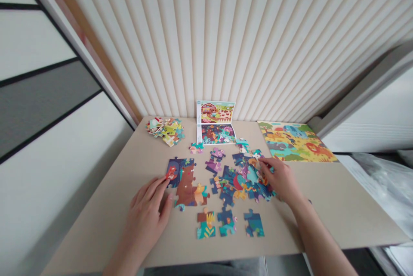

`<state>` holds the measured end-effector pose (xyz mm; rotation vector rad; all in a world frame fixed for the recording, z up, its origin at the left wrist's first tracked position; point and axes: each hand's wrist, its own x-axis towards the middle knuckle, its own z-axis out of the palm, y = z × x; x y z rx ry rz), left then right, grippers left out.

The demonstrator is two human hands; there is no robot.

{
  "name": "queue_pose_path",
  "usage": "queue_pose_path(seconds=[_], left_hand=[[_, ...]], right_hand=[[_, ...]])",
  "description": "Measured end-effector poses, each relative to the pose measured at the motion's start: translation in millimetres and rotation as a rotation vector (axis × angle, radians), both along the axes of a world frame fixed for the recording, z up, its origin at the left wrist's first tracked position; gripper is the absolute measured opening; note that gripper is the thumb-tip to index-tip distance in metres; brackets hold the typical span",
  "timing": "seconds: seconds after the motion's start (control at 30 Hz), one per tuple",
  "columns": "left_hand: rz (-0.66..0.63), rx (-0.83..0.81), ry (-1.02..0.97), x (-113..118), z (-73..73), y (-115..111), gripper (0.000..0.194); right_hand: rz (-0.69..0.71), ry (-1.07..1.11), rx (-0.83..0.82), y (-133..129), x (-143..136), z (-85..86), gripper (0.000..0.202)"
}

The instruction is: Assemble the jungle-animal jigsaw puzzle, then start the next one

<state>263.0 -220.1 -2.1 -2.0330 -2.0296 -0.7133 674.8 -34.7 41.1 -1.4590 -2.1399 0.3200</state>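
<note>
My left hand point(148, 207) lies with its fingers stretched out, fingertips touching the left edge of a joined puzzle section point(185, 181). That section shows a brown tree trunk and a red animal on dark blue. Over a heap of loose puzzle pieces point(240, 179), mostly blue, teal and purple, my right hand point(279, 177) is closed in a pinch at the heap's right side. A puzzle piece seems to be between its fingertips, largely hidden by them. Nearer me lie separate pieces: one with a yellow plant point(206, 224), a blue one point(226, 223) and a teal-and-blue one point(254, 223).
A folded picture sheet point(217, 134) stands against the pleated wall panel, with a farm scene above a dark forest scene. Another heap of pieces point(166, 130) sits at the back left. A finished animal puzzle point(298, 141) lies at the back right. Clear plastic point(387, 177) is beyond the table's right edge.
</note>
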Motion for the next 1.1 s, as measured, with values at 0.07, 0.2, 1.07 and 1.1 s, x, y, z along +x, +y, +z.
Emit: queue_pose_path(seconds=[0.07, 0.2, 1.07, 1.1], left_hand=[[0.006, 0.0, -0.001, 1, 2.0, 0, 0.044], [0.014, -0.01, 0.004, 3, 6.5, 0, 0.043], [-0.001, -0.032, 0.021, -16, -4.9, 3, 0.048], [-0.001, -0.038, 0.019, -16, -4.3, 3, 0.048]], right_hand=[[-0.075, 0.05, 0.04, -2, 6, -5.1, 0.04], [-0.237, 0.203, 0.141, -7, 20, -11.0, 0.041], [-0.283, -0.042, 0.193, -135, 102, -39.4, 0.038], [-0.261, -0.059, 0.173, -131, 98, -40.9, 0.041]])
